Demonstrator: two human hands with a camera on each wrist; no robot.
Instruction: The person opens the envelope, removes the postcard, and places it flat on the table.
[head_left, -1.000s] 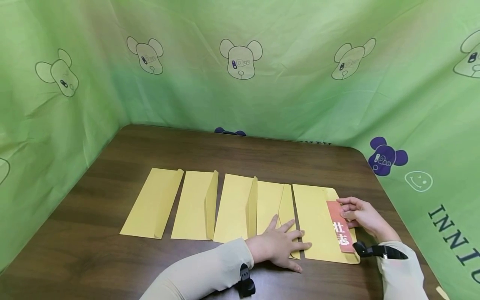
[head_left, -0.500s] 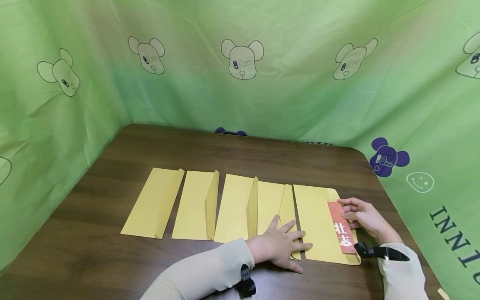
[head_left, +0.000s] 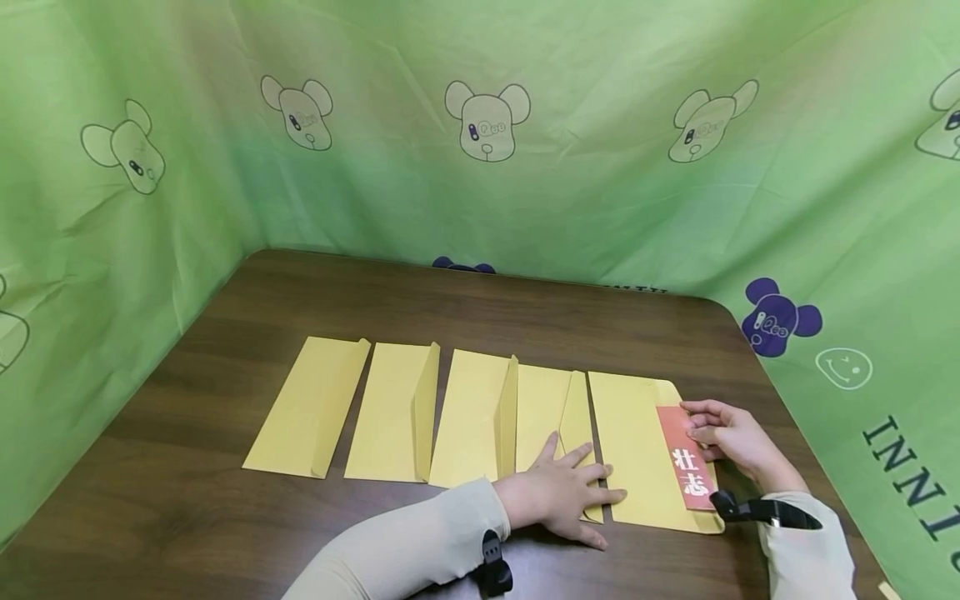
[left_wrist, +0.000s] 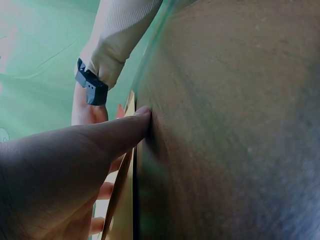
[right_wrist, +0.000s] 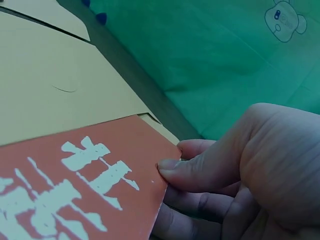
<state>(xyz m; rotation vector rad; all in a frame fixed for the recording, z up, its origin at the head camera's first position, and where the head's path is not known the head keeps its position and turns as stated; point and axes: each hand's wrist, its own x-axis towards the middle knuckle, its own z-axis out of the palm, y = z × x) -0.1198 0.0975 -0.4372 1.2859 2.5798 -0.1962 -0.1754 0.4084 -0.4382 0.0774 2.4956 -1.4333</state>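
My right hand (head_left: 738, 442) pinches the right edge of a red card (head_left: 678, 442) with white Chinese characters, thumb on top and fingers beneath in the right wrist view. The card's left part is hidden inside the rightmost yellow envelope (head_left: 626, 442), whose flap (head_left: 663, 390) lies unfolded toward the right. My left hand (head_left: 562, 492) rests flat with spread fingers over another yellow envelope (head_left: 540, 396), its fingertips reaching the left edge of the rightmost one. In the left wrist view, the left thumb (left_wrist: 135, 124) touches the table.
Three more yellow envelopes, the first (head_left: 307, 408), second (head_left: 386, 408) and third (head_left: 468, 417), form a row leftward on the dark wooden table (head_left: 480, 308). Green printed cloth (head_left: 375, 192) hangs behind and beside the table. Each wrist wears a black camera strap.
The red card has slid slightly rightward out of the envelope with my right hand, so its two characters now show whole. My left hand has stayed in place.
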